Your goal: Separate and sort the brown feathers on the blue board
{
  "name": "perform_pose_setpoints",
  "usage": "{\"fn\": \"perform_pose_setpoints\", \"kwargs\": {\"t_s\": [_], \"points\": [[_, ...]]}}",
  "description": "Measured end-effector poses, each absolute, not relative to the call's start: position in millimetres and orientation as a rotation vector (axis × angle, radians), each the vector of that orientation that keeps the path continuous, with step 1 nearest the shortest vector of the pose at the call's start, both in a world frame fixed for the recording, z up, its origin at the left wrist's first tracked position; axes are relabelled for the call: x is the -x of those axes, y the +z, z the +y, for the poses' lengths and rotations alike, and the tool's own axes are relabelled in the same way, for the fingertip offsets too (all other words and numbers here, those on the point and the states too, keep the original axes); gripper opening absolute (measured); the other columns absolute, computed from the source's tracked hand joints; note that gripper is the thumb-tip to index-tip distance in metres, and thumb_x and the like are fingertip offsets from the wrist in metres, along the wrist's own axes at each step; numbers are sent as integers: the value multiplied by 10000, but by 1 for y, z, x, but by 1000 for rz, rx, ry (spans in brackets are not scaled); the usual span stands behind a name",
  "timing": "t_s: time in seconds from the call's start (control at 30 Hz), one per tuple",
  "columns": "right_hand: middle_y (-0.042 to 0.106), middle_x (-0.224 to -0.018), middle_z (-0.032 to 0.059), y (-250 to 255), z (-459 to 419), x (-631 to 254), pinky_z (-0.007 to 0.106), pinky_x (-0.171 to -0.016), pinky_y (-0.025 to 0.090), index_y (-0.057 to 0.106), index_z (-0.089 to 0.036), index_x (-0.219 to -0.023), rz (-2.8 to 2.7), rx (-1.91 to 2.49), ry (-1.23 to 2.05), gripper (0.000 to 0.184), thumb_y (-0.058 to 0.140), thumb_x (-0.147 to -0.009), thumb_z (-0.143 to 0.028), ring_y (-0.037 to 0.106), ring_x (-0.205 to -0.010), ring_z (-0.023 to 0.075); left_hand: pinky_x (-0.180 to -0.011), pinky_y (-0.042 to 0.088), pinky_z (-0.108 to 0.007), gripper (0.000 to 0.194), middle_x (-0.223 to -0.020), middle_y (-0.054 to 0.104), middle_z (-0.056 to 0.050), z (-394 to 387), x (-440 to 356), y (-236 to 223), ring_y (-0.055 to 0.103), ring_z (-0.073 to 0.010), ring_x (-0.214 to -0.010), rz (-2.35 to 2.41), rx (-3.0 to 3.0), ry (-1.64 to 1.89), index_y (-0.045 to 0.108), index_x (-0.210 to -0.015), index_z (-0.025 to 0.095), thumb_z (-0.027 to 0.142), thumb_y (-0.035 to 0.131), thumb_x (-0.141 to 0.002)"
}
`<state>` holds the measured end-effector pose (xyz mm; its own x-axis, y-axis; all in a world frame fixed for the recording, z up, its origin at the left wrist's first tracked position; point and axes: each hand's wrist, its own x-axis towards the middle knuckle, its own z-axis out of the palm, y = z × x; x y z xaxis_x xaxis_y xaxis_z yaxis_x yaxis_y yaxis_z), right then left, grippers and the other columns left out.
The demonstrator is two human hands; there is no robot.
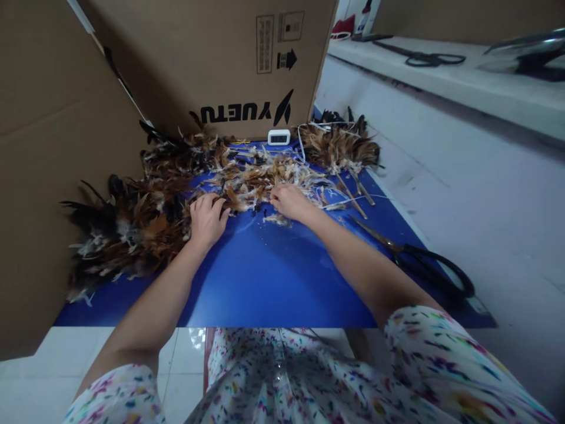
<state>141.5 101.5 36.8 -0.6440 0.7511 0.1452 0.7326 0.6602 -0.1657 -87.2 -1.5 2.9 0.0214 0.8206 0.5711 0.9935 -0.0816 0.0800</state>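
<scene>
My left hand (208,220) rests against the right edge of a brown and black feather heap (145,221), its thumb and fingers somewhat apart. Just to the right, my right hand (289,202) has its fingertips pinched together at the near edge of a pile of loose tan and white feathers (260,176). Whatever lies between those fingertips is too small to make out. A small tuft of pale feathers (278,219) lies just below this hand. Both forearms reach in over the blue tabletop (273,277).
Large black-handled scissors (424,265) lie at the right. Thin sticks (353,197) and a feather bundle (338,144) with white string are at the back right. A small white digital clock (279,137) stands before a cardboard box (212,65). More scissors (424,58) lie on a ledge.
</scene>
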Motion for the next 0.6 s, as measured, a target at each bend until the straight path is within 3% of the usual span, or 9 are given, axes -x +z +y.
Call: {"fn": "perform_pose_setpoints", "kwargs": {"t_s": [0.27, 0.6], "points": [[707, -862, 68, 54, 110, -159, 252, -727, 409, 689, -154, -906, -2475, 1189, 518, 163, 544, -839, -123, 623, -797, 168, -883, 363, -428, 216, -1031, 650, -115, 0, 80, -1, 543, -260, -1028, -1735, 2050, -837, 700, -965, 196, 288, 521, -886], [732, -904, 65, 45, 126, -162, 238, -762, 468, 693, -147, -976, -2369, 1068, 715, 250, 635, -743, -75, 669, -856, 162, -799, 369, -403, 321, -950, 648, -119, 27, 27, 5, 546, -288, -959, -1852, 2100, -461, 701, -976, 190, 443, 531, -877]]}}
